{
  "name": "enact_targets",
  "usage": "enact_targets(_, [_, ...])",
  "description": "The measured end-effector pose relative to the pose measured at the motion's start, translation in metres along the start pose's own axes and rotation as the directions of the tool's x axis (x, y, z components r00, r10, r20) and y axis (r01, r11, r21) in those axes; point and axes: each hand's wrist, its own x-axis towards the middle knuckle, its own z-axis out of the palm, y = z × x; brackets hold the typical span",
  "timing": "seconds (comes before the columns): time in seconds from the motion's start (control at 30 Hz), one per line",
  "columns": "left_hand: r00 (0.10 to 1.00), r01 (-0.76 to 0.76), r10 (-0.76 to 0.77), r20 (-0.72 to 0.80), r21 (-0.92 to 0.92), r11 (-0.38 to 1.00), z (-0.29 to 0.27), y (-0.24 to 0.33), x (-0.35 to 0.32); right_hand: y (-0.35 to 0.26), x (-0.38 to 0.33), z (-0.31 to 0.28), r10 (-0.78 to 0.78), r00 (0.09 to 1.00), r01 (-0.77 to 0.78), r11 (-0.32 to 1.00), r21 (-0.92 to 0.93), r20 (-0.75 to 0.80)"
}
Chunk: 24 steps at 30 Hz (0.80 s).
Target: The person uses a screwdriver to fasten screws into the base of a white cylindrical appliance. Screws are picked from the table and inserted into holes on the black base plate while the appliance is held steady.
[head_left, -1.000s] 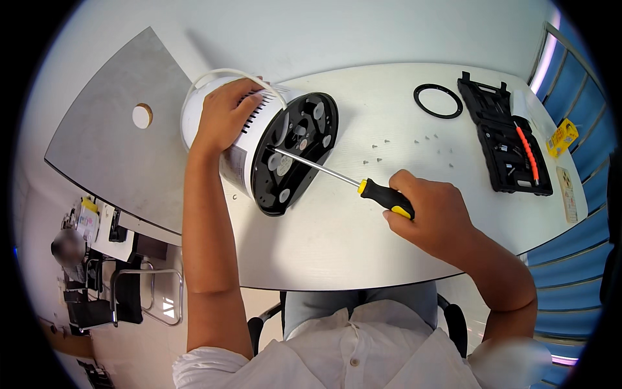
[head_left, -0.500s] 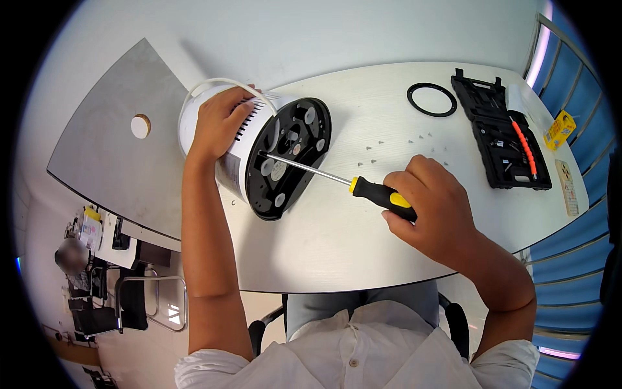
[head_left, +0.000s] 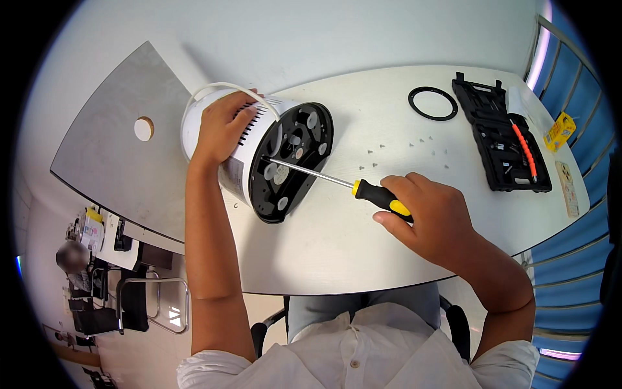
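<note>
A white cylindrical appliance point(head_left: 232, 170) with vent slots lies on its side, its round black base point(head_left: 304, 188) facing right. Over the vented side curls my left hand point(head_left: 223, 129), gripping the body; a white cord or handle point(head_left: 223, 84) arches above it. My right hand point(head_left: 433, 217) holds the black-and-yellow handle of a screwdriver point(head_left: 374, 193), its thumb lying below the handle. The metal shaft runs left into the base, beside a pale round foot; the tip is hidden in a recess, so I cannot see any screw there.
Several small screws point(head_left: 382, 146) lie scattered on the white table point(head_left: 337, 259). Farther back are a black ring point(head_left: 412, 104) and an open black tool case point(head_left: 483, 139) with an orange flexible shaft point(head_left: 525, 152). A yellow box point(head_left: 560, 131) stands at the right edge; a round white-topped piece point(head_left: 144, 128) sits on the grey table.
My right hand's fingers and thumb have shifted on the screwdriver handle, the thumb slightly lower and farther left. The shaft stays at the same spot in the base; my left hand keeps its hold.
</note>
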Motion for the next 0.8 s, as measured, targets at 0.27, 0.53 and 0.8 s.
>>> enact_targets(0.27, [0.988, 0.111, -0.107, 0.113, -0.028, 0.993, -0.006, 0.006, -0.001, -0.001, 0.005, -0.011, 0.027, 1.000, -0.027, 0.991, 0.130, -0.001])
enact_targets(0.53, [0.992, 0.081, -0.079, 0.101, -0.014, 0.997, -0.005, 0.003, 0.000, 0.005, 0.008, 0.001, 0.022, 0.999, -0.017, 0.993, -0.116, 0.042])
enact_targets(0.8, [0.992, 0.079, -0.079, 0.097, -0.001, 0.997, -0.006, 0.006, -0.001, 0.004, 0.005, -0.001, 0.104, 0.993, -0.108, 0.991, 0.083, 0.051])
